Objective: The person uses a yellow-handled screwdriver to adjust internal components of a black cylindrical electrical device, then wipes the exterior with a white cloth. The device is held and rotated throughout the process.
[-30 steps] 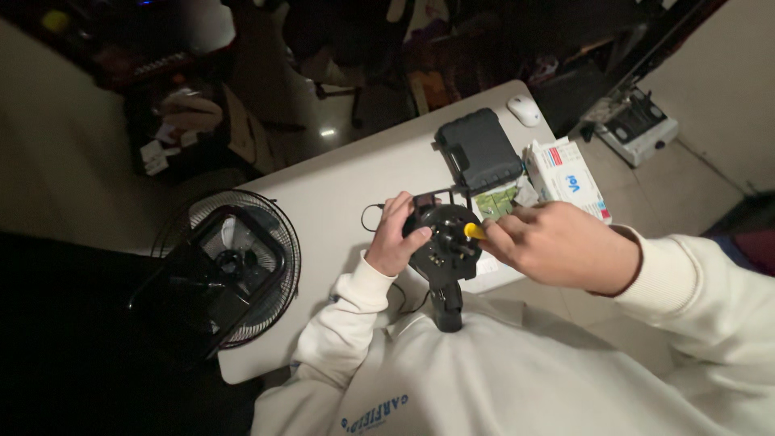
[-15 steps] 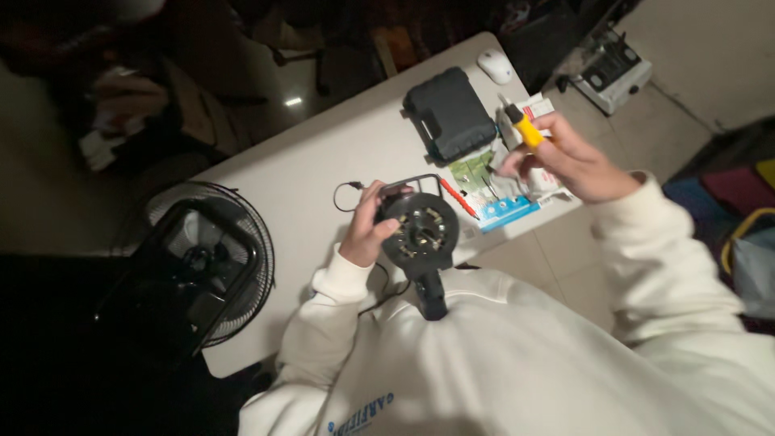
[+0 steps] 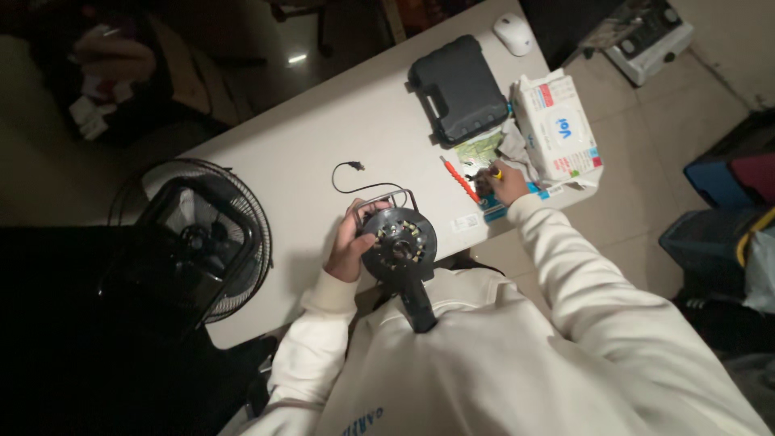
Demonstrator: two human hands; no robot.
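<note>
On the bench | left hand grips round motor, stem toward body | right hand, off right, holds yellow-handled tool.

White table — black case, mouse, wipes pack, red screwdriver.

A white, soft rectangular packet of wipes lies at the upper right of the frame, on the table's far edge, with a blue round mark, a red patch and coloured strips. A small white label lies near the centre.
</note>
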